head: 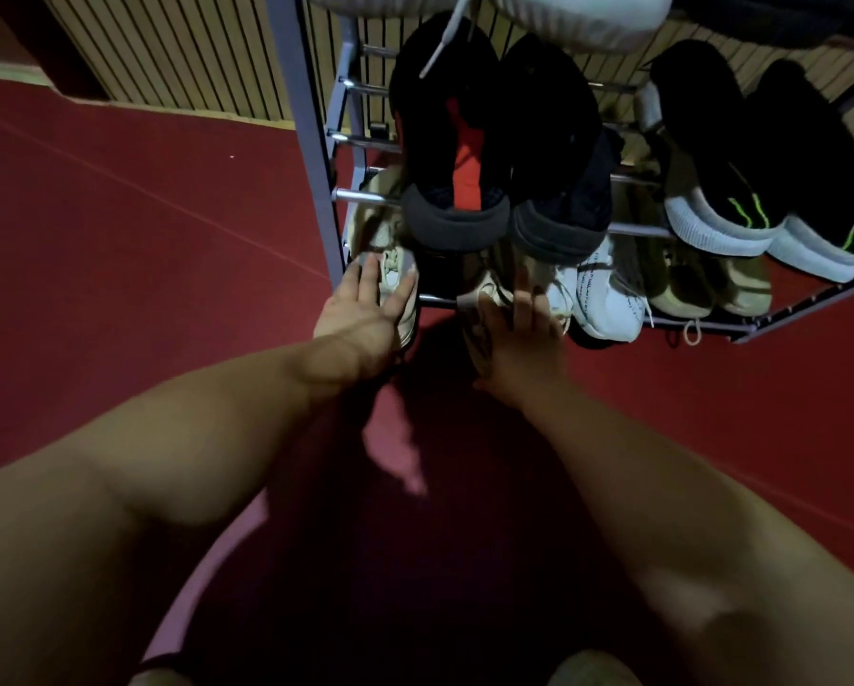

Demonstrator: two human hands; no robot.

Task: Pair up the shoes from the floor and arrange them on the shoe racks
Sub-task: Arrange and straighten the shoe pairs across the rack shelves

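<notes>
A grey metal shoe rack stands in front of me on the red floor. On its bottom shelf at the left lie two beige sneakers. My left hand rests with fingers spread on the heel of the left beige sneaker. My right hand presses on the heel of the right beige sneaker, fingers apart. Both heels stick out over the rack's front bar. The shelf above hides their toes.
The middle shelf holds a black pair with a red tongue and a black pair with white soles and green marks. A white sneaker and an olive pair share the bottom shelf. White shoes sit on top. Red floor lies left.
</notes>
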